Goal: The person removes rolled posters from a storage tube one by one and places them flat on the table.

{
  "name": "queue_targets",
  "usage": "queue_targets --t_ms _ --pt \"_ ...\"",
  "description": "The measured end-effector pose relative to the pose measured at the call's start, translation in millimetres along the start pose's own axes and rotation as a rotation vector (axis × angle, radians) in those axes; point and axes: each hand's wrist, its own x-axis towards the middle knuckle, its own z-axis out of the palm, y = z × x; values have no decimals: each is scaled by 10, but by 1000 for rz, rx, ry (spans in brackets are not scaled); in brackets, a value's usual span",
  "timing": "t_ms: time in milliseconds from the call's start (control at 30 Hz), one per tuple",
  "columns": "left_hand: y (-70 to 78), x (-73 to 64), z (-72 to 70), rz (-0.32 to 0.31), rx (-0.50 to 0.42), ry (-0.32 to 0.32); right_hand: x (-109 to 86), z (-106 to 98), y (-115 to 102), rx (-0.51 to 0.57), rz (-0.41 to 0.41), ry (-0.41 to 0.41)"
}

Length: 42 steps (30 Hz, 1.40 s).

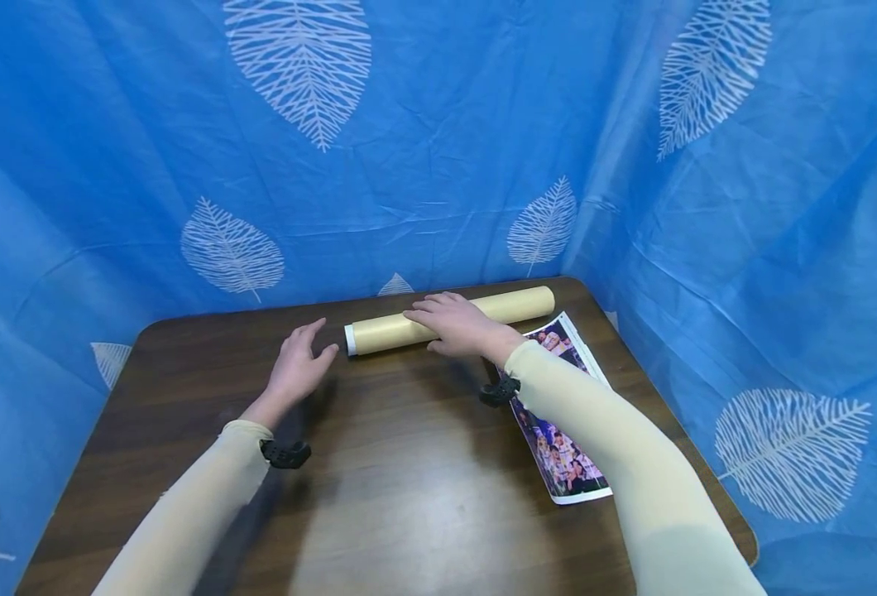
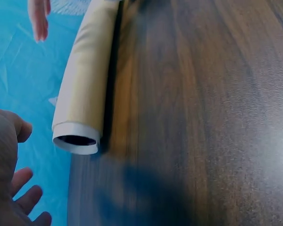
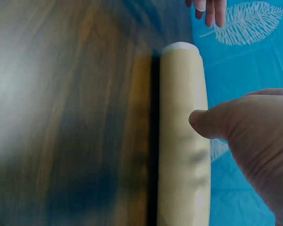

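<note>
A long pale-yellow roll (image 1: pixel 386 334) lies near the table's back edge, its hollow white-rimmed end toward the left. My right hand (image 1: pixel 457 324) is over the middle of it with fingers extended; in the right wrist view its thumb (image 3: pixel 207 123) appears over the roll's surface, and whether it touches cannot be told. Just off the roll's left end, my left hand (image 1: pixel 297 368) is spread and holds nothing. In the left wrist view a gap shows between that hand's fingers (image 2: pixel 22 179) and the roll's open end (image 2: pixel 75 140).
A printed sheet or magazine with colourful pictures (image 1: pixel 558 455) lies on the right of the brown wooden table (image 1: pixel 409 463), partly under my right forearm. Blue curtains with white leaf prints (image 1: pixel 424 182) hang behind the table and along its sides.
</note>
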Motion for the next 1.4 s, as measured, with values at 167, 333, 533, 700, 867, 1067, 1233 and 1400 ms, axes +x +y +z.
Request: queue_targets --t_ms 167,333,533,700,867,1067,1233,1400 --pt "-82 41 -25 -61 -139 -66 220 89 -122 1 14 3" --pt "-119 88 35 -139 -249 -108 448 183 -258 10 63 4" --pt "-71 165 131 -257 -364 -113 690 345 -432 56 177 19" --pt "-35 213 181 -341 -437 -106 831 458 -564 70 238 3" --pt "-23 261 242 -335 -446 -122 916 469 -648 71 264 11" --pt "-15 297 309 -354 -468 -114 994 460 -726 74 253 0" --pt "-7 328 345 -400 -532 -99 1061 469 -768 64 248 -17" --pt "26 360 399 -383 -583 -77 1104 503 -755 21 248 -39"
